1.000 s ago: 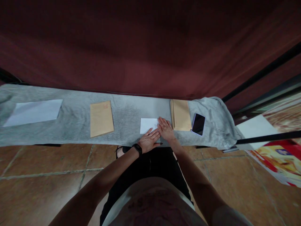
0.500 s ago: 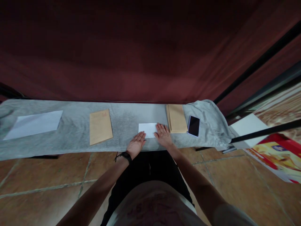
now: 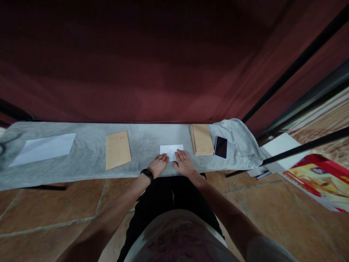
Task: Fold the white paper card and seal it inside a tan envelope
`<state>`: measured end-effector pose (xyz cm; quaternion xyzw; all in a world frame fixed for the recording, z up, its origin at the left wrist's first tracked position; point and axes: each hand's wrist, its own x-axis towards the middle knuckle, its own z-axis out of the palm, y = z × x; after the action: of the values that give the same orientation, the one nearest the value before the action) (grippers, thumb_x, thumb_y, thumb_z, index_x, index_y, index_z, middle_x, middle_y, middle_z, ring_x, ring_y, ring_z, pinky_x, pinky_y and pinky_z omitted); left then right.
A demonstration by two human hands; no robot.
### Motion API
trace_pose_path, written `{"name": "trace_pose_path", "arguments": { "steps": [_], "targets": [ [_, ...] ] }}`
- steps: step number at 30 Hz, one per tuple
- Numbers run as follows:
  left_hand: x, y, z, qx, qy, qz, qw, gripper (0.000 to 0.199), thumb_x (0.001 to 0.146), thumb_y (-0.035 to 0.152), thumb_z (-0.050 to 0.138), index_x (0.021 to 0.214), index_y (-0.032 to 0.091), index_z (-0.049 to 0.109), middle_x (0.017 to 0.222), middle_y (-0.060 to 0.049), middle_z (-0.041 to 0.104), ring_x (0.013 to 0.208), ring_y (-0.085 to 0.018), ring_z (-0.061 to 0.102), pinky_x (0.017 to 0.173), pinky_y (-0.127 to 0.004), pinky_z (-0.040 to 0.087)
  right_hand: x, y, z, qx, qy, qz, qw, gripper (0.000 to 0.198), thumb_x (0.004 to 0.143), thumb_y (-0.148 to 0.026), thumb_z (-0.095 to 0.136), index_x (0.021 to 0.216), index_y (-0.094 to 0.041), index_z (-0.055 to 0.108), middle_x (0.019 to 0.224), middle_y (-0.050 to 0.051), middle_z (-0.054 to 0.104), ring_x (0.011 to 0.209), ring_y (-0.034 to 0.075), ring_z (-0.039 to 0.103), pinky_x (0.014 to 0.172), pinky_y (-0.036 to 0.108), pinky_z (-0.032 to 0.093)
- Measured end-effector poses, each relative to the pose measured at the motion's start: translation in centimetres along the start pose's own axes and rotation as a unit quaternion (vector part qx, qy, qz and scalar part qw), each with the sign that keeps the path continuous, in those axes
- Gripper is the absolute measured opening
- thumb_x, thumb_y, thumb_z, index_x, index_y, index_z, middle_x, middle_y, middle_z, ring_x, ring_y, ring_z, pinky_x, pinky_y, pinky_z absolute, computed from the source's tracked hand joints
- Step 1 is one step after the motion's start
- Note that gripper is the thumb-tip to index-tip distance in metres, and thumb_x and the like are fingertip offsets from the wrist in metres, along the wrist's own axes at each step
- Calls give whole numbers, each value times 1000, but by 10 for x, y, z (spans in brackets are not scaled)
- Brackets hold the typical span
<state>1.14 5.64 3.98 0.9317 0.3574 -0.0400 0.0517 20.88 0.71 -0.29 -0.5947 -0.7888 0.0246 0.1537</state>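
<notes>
A small white sheet of paper, probably folded, lies flat on the grey cloth before me. My left hand rests at its lower left edge, fingers stretched out and pointing up to the right; a dark band circles that wrist. On the paper's right part lies my right hand, its fingers extended flat over the sheet and covering its lower right corner. Just right of that hand is a stack of brown envelopes. One more brown envelope lies to the left, apart from both hands.
A larger white sheet lies at the far left of the cloth-covered bench. Beside the envelope stack is a phone. Dark red fabric hangs behind. A red and yellow box stands at the right, near black metal bars.
My right hand has shifted left over the white paper, nearer my left hand. Both hands stay flat. The view has tilted slightly.
</notes>
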Motion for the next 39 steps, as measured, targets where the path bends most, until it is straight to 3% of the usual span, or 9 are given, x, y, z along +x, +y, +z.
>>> {"name": "trace_pose_path", "arguments": {
  "steps": [11,16,21,24,27,30,35,37,39],
  "targets": [
    [-1,3,-3,-98,57,-42,993,54,85,0,38,134,18,52,135,-15,60,128,-25,54,107,-45,41,5,-18,0,4,-5,26,1000,54,93,-30,56,140,-6,50,153,21,38,142,31,37,120,46,25],
    [0,-3,-2,-191,110,-76,973,36,86,10,45,114,22,64,113,-10,70,115,-25,61,104,-42,42,9,-6,-11,62,-6,37,997,45,92,-23,56,136,-14,56,148,12,49,136,22,46,117,38,32],
    [-10,-10,1,-277,165,-124,938,17,89,33,54,91,25,70,96,-6,72,98,-24,65,91,-35,48,3,9,-23,182,9,81,980,39,90,-12,50,121,-27,68,132,1,65,122,17,59,110,34,43],
    [-17,-15,3,-380,234,-180,877,25,86,44,57,91,22,68,91,-6,72,89,-22,67,83,-33,50,-3,9,-29,333,12,154,930,27,90,-23,54,107,-30,74,109,0,75,107,23,67,98,38,51],
    [-21,-18,2,-525,287,-221,770,34,79,50,65,92,18,67,89,-6,72,84,-20,66,81,-32,50,-5,2,-34,427,27,195,882,25,90,-40,55,88,-26,75,84,0,75,88,25,70,85,38,55],
    [-24,-15,-2,-660,274,-234,659,39,70,50,75,88,16,67,85,-6,72,81,-18,65,80,-30,49,-6,-11,-36,505,36,212,836,37,87,-54,53,87,-23,73,85,1,74,82,22,69,75,35,57],
    [-25,3,-12,-778,236,-232,533,38,71,40,73,100,18,63,96,-5,72,85,-18,67,76,-30,53,-15,-36,-34,702,49,287,650,46,65,-59,77,88,-20,71,85,4,73,76,21,69,72,37,60],
    [-24,12,-15,-822,207,-234,476,33,73,37,67,99,19,62,94,-5,73,83,-18,69,73,-30,54,-20,-46,-31,722,67,314,612,47,62,-58,80,88,-20,70,85,4,73,73,21,69,70,38,60],
    [-24,20,-16,-842,187,-229,451,29,76,39,61,97,18,62,91,-6,73,83,-19,70,72,-32,55,-25,-53,-28,726,78,336,595,48,60,-58,81,88,-20,69,85,5,73,71,22,69,67,39,60]
  ]
}}
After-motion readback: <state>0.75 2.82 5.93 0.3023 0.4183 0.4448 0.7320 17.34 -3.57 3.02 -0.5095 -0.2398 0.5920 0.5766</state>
